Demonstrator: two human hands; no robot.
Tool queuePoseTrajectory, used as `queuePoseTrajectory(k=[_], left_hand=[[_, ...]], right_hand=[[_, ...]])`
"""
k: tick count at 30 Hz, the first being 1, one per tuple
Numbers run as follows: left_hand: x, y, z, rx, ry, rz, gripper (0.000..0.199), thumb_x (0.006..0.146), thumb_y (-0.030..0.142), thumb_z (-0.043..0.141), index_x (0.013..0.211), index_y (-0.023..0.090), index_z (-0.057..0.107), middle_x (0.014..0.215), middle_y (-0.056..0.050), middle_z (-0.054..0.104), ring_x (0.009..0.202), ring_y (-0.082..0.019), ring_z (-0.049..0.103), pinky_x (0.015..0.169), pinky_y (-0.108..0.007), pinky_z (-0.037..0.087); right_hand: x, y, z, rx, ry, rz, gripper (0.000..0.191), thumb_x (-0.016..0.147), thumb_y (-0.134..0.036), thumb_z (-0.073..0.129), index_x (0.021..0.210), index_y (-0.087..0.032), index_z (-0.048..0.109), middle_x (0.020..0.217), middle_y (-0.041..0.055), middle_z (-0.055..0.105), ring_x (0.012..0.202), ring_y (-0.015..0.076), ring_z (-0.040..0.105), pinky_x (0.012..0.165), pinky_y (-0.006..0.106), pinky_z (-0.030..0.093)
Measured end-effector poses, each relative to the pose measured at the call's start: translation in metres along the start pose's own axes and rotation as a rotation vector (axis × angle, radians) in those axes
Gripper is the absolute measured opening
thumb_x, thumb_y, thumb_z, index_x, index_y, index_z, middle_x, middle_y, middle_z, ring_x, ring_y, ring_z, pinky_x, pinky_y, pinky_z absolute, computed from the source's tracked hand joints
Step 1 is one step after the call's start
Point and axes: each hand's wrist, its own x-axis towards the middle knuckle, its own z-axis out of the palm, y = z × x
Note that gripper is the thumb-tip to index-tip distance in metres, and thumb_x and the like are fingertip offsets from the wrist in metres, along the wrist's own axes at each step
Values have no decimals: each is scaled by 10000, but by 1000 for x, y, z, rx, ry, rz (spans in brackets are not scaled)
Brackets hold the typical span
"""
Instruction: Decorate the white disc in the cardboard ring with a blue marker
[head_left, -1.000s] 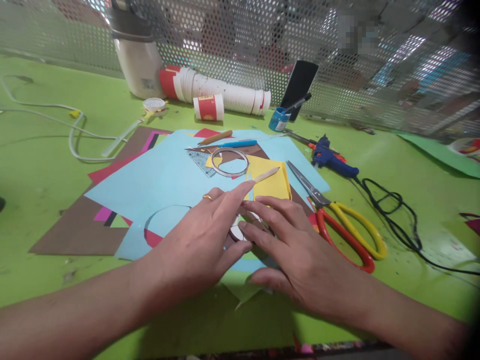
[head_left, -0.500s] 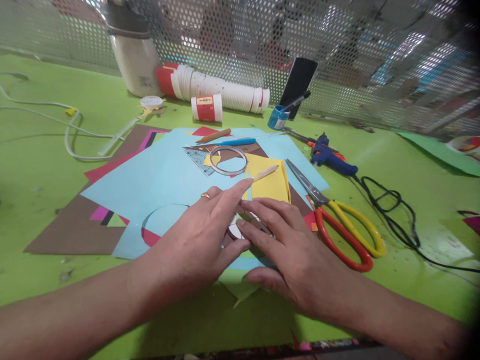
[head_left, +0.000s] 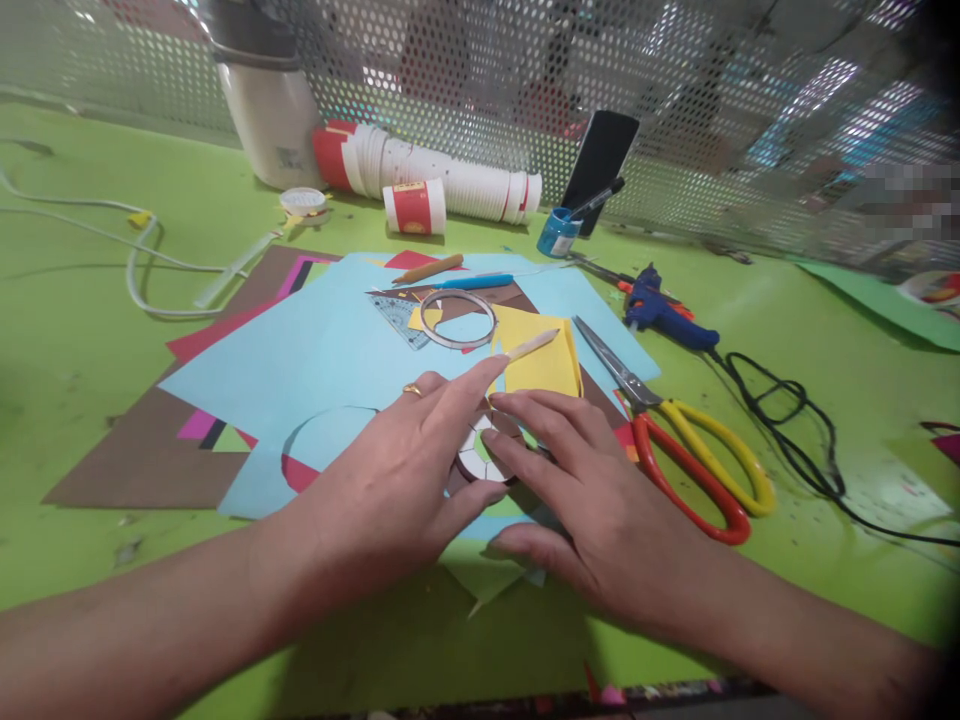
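A small round paper piece [head_left: 474,462], with white segments, dark lines and a green middle, lies in front of me on the layered sheets. My left hand [head_left: 409,460] has thumb and index finger about its left side, holding it. My right hand [head_left: 577,480] is over its right side with fingers apart, one fingertip at the green middle. Those fingers hide part of the piece. Just past my left index fingertip, a pale pointed stick, perhaps a pencil [head_left: 534,345], lies over the yellow paper [head_left: 544,372]. Light blue sheets [head_left: 300,360] spread beneath and beyond my hands.
Scissors [head_left: 660,420] and a blue glue gun [head_left: 664,312] lie at right. A tape ring [head_left: 426,335] and a blue pen [head_left: 480,282] are beyond my hands. Stacked paper cups [head_left: 450,190], a phone [head_left: 600,165] and a white jug [head_left: 270,125] stand or lie along the mesh.
My right fingers have shifted slightly, so more of the round paper piece, including its green middle, shows. My left hand stays almost where it was.
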Motion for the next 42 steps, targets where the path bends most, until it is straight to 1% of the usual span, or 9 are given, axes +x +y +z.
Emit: queuePoseTrajectory(k=[5,11,17,22,26,30,34,37,42], left_hand=[[0,0,-1,-6,2,17,765,879,241,631,1509,172,203,1295,-80,615,1134,-261,546,968,-361,461],[-1,0,-1,-7,-6,4,776,885,255,624,1523,192,187,1280,-79,627,1128,-277,552,957,-384,462],[-1,-1,0,-2,-17,-9,799,883,282,622,1533,224,161,1273,-89,624,1141,-303,561,939,-417,473],[-1,-1,0,-2,-26,-25,791,880,269,620,1528,236,167,1313,-86,617,1176,-312,560,968,-428,461],[-1,0,-1,15,-21,-18,775,879,279,623,1520,216,193,1287,-99,620,1142,-304,577,954,-416,461],[0,0,-2,15,-12,5,794,865,262,642,1519,221,193,1207,-81,639,1081,-278,583,894,-376,473],[2,1,-2,9,-2,13,782,864,236,639,1512,224,203,1157,-57,642,1018,-251,573,875,-356,468],[3,1,-1,-5,2,22,760,862,221,637,1502,218,226,1134,-51,637,993,-235,573,868,-343,470],[1,1,-2,-3,-27,5,760,845,211,640,1492,204,240,1129,-59,645,1003,-253,575,863,-368,475]], right_hand=[[0,2,-2,-35,-16,-11,594,945,-541,493,1346,-107,547,1503,171,433,1340,333,337,1111,545,353],[0,6,-8,-67,-50,-41,584,945,-556,482,1354,-145,544,1484,170,447,1309,350,371,1073,566,364],[3,11,-13,-77,-92,-79,543,954,-527,491,1353,-161,532,1482,151,445,1337,335,354,1098,543,341],[6,13,-15,-68,-140,-73,529,960,-554,447,1345,-206,549,1499,126,434,1327,362,364,1070,583,354],[5,18,-18,-16,-97,-67,521,970,-547,427,1332,-201,571,1472,140,444,1307,356,382,1068,578,352],[3,21,-23,130,50,-3,415,996,-384,478,1320,-145,582,1345,155,498,1245,267,438,1066,450,373],[3,11,-21,244,91,114,265,987,-176,479,1176,-127,658,1070,110,556,1015,193,505,901,361,439],[2,0,-15,268,64,122,273,962,-94,453,1118,-124,676,1025,107,540,973,209,471,847,382,437],[2,-8,-8,148,14,94,302,943,-75,432,1112,-134,675,1102,143,551,982,266,425,816,456,420]])
